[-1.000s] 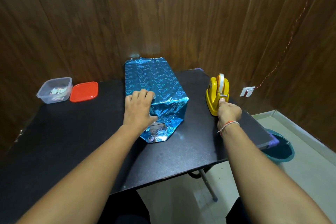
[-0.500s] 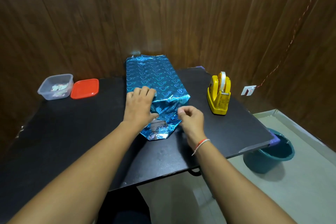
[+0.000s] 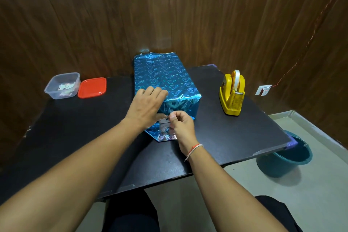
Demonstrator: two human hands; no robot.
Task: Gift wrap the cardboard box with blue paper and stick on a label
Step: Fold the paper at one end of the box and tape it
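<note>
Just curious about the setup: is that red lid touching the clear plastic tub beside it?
Cannot tell. In the head view the red lid lies flat right beside the clear tub, their edges meeting or overlapping at this angle, so no gap or contact shows plainly.

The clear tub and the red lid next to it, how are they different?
The clear tub is see-through and deep, with small papers inside; the red lid is solid red, flat and holds nothing. The tub sits left of the lid. Both are squarish with rounded corners and rest on the black table near the wall.
</note>
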